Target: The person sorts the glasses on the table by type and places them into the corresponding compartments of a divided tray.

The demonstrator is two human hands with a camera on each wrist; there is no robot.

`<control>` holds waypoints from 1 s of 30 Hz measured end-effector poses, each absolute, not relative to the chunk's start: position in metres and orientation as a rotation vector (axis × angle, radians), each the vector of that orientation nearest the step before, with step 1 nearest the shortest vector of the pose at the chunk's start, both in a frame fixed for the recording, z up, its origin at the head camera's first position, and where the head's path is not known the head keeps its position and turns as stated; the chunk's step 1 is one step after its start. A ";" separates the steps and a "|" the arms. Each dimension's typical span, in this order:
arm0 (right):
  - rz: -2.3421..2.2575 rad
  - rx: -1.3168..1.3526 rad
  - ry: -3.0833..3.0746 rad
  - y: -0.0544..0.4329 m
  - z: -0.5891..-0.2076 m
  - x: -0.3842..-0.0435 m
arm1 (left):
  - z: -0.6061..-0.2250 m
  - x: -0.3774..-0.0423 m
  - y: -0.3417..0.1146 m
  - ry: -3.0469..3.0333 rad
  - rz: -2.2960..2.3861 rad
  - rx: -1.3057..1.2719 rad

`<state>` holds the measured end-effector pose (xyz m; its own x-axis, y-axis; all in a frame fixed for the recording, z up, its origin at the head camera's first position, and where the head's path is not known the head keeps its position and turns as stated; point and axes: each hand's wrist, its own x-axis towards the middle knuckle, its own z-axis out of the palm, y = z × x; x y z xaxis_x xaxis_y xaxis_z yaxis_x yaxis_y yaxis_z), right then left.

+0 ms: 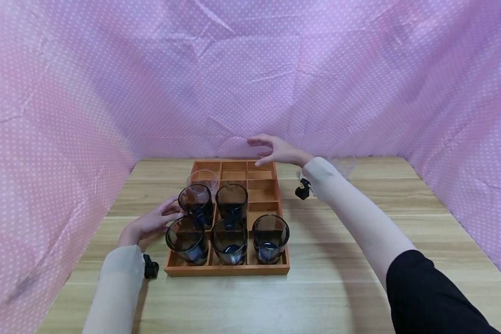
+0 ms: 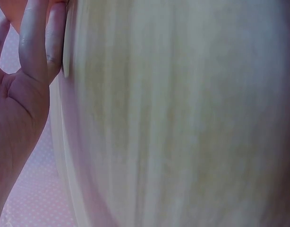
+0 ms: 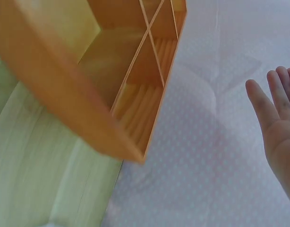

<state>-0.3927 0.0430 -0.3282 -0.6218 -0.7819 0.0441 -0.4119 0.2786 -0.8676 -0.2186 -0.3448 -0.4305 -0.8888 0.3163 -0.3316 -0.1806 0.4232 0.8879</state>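
A wooden tray divided into square compartments lies on the table. Three dark glasses stand upright in its front row: left, middle and right. Behind them are two more, a left glass and a middle glass. A clear cup shows behind the left one, partly hidden. My left hand lies at the tray's left side, its fingers beside the dark glasses. Over the tray's back right corner hovers my right hand, fingers spread and holding nothing.
Another clear cup stands at the back right, partly covered by my right forearm. Pink dotted cloth hangs around the wooden table at the back and sides.
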 end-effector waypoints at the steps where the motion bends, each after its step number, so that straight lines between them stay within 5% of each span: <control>1: -1.294 -1.064 2.156 0.049 -0.328 -0.392 | -0.431 -0.219 -0.345 2.227 1.473 0.125; 30: -1.353 -0.792 2.479 0.194 -0.343 -0.387 | -0.431 -0.222 -0.346 2.265 1.435 0.174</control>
<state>-0.3870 0.1944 -0.3435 -0.8341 -0.5470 0.0715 -0.3562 0.4349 -0.8270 -0.2217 -0.3463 -0.4311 -0.8904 0.3381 -0.3046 -0.1309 0.4508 0.8830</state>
